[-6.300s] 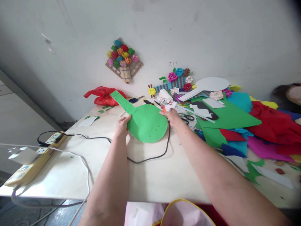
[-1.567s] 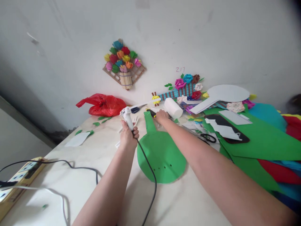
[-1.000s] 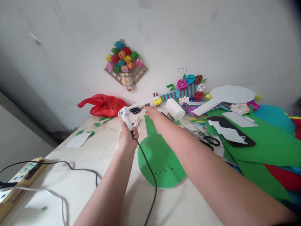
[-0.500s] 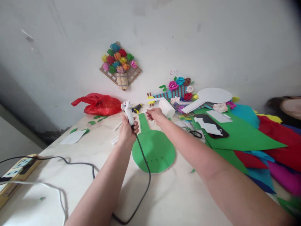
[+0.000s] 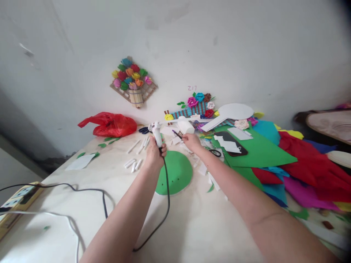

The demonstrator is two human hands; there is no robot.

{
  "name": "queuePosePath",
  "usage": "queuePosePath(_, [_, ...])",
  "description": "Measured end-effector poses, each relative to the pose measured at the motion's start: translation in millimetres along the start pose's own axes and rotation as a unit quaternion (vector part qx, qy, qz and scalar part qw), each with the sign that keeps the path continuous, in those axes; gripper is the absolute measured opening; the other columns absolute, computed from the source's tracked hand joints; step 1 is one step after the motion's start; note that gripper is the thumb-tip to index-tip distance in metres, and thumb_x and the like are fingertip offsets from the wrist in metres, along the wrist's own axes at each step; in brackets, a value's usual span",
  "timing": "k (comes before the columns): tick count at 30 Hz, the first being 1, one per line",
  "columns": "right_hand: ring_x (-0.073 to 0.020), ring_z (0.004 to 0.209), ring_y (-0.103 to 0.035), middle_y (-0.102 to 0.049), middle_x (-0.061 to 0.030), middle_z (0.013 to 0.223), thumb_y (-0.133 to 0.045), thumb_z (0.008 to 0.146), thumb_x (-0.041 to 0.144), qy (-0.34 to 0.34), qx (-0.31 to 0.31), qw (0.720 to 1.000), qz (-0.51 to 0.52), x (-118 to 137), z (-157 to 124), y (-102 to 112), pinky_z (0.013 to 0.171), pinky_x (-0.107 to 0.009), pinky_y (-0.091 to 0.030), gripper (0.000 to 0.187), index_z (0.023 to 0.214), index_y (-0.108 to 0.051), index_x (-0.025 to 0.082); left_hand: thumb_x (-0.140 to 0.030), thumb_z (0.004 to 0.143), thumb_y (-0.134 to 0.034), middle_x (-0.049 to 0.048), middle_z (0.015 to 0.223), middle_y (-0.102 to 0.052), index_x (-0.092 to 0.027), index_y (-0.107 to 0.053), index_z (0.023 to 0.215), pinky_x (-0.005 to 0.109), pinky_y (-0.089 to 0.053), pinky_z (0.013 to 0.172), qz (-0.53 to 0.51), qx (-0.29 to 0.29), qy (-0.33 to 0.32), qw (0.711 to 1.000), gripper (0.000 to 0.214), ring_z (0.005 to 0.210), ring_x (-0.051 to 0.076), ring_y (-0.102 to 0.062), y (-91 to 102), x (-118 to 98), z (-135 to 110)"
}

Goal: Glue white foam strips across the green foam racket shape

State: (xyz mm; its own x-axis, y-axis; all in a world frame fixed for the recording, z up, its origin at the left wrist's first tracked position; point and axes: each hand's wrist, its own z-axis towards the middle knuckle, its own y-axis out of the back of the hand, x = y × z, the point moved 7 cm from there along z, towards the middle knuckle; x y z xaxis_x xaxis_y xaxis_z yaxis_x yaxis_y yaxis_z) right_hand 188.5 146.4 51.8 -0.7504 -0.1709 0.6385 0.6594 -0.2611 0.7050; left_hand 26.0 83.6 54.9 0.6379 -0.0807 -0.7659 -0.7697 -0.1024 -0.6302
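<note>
while the left hand (image 5: 155,151) was closed around a white corded tool (image 5: 157,136), apparently a glue gun, the right hand (image 5: 192,141) appeared to pinch a slender dark implement (image 5: 177,135), type undetermined. the green cutout (image 5: 178,164) lay flat on the table (image 5: 203,226), its far part largely hidden by the left hand. cutting of its round outline was judged complete; a row of dark holes was present toward its near edge. its visible face was otherwise bare. short white sticks (image 5: 129,163) lay loose to its left, none attached, so work was judged partial. a white paddle-shaped cutout (image 5: 237,110), far right, was likewise undecorated; a flowered striped panel (image 5: 186,111) by the far wall was decorated.
</note>
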Motion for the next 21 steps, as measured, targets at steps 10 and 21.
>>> queuePosePath(10, [-0.0223, 0.126, -0.03, -0.037, -0.0047, 0.138, -0.037, 0.084, 0.022, 0.193, 0.119, 0.932, -0.283, 27.1, 14.4, -68.3, 0.102, -0.04, -0.022, 0.038, 0.12, -0.051, 0.021, -0.049, 0.086, -0.028, -0.0043, 0.047, -0.036, -0.013, -0.048, 0.072, 0.012, -0.016, 0.029, -0.022, -0.032, 0.025, 0.999, 0.043, 0.031, 0.003, -0.029, 4.1, 16.5, -5.0])
queuePosePath(21, [-0.0225, 0.118, -0.042, -0.055, -0.0125, 0.119, -0.031, 0.087, 0.024, 0.238, 0.117, 0.912, -0.313, 6.5, 26.7, -78.4, 0.091, -0.041, -0.033, 0.035, 0.108, -0.057, 0.016, -0.045, 0.087, -0.028, -0.0039, 0.047, -0.036, -0.013, -0.049, 0.073, 0.012, -0.016, 0.028, -0.017, -0.026, 0.037, 0.999, 0.04, 0.032, 0.004, -0.029, 9.7, 15.0, -0.5])
